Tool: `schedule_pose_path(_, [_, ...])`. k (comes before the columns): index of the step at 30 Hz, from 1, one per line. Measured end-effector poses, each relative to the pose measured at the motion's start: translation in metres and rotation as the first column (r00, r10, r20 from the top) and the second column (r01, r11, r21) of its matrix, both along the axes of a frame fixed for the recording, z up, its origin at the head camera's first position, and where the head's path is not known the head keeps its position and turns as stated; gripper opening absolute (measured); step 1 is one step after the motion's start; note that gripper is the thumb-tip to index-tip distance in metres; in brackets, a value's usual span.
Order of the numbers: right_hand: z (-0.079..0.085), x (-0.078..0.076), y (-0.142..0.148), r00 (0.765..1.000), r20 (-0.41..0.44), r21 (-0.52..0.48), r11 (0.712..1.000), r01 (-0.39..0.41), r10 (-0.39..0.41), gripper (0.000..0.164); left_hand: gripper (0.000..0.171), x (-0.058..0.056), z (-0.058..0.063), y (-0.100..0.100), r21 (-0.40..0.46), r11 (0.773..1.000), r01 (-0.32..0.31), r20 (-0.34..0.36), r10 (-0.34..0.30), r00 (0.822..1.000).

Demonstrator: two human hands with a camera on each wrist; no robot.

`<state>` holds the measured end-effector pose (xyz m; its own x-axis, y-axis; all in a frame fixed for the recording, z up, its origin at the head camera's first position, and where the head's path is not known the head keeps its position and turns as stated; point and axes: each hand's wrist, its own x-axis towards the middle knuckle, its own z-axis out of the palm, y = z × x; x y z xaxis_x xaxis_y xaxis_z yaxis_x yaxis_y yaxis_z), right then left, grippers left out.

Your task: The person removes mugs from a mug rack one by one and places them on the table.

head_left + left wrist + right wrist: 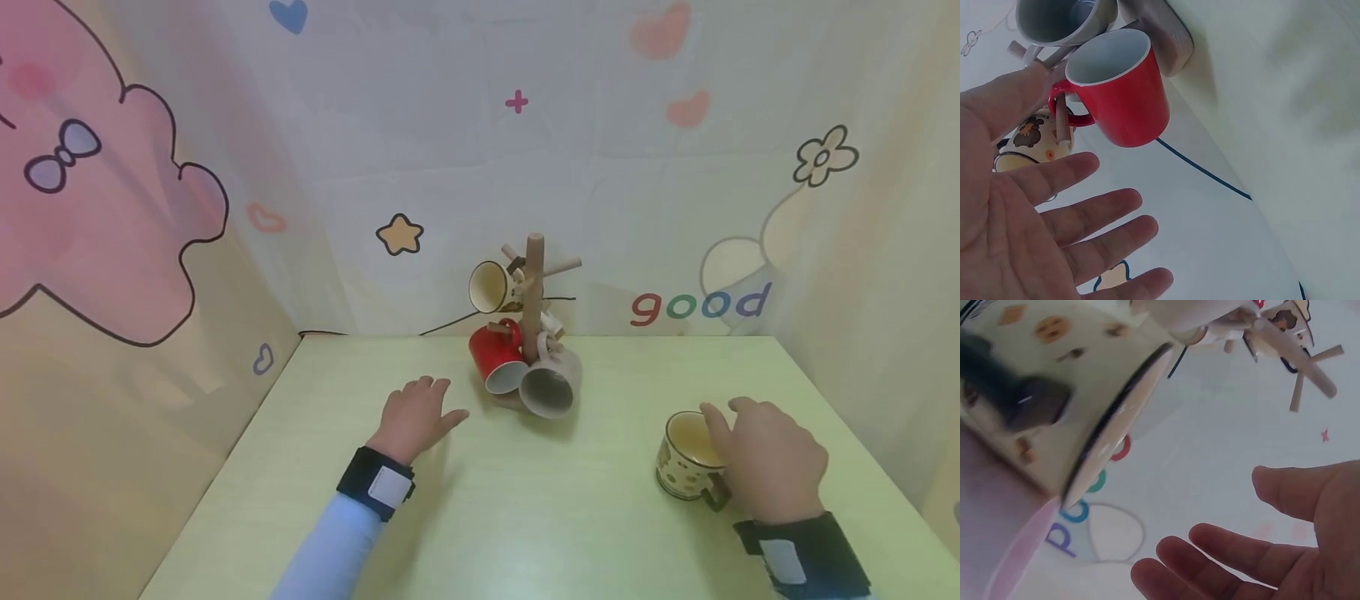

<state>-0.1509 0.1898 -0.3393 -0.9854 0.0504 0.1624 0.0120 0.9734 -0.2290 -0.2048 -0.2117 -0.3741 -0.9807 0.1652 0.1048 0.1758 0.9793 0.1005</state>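
On the table, a cream patterned mug (681,468) with a dark handle and rim stands upright at the right. My right hand (776,458) is just beside it, its thumb overlapping the rim in the head view. In the right wrist view, the fingers (1235,559) and thumb are spread apart with nothing between them. My left hand (412,417) hovers left of a wooden mug tree (533,292), fingers extended and holding nothing. Hanging from the tree are a red mug (1124,94), a white mug (564,379) and another cream mug (491,287).
A smooth pinkish object (1004,519) fills the lower left of the right wrist view, beside the cream mug. Behind the pale table (555,517) hangs a printed cloth (450,125), which also covers both sides.
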Motion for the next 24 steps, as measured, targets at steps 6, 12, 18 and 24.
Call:
schedule_pose_path(6, [0.011, -0.017, -0.028, 0.999, 0.03, -0.097, 0.995, -0.013, 0.015, 0.064, 0.063, -0.017, 0.011, 0.001, 0.073, 0.997, -0.014, 0.066, 0.009, 0.998])
schedule_pose_path(12, [0.02, -0.029, -0.058, 0.99, -0.077, -0.084, 0.988, -0.126, 0.12, 0.054, 0.063, -0.029, 0.026, 0.004, 0.077, 0.997, -0.002, 0.055, -0.002, 0.998])
schedule_pose_path(18, [0.029, -0.045, -0.082, 0.979, -0.116, -0.066, 0.982, -0.177, 0.168, 0.051, 0.062, -0.041, 0.04, 0.011, 0.122, 0.993, 0.011, 0.037, -0.016, 0.999])
schedule_pose_path(24, [0.038, -0.06, -0.1, 0.976, -0.089, -0.061, 0.977, -0.204, 0.198, 0.05, 0.061, -0.053, 0.052, 0.013, 0.143, 0.99, 0.017, 0.031, -0.022, 0.999])
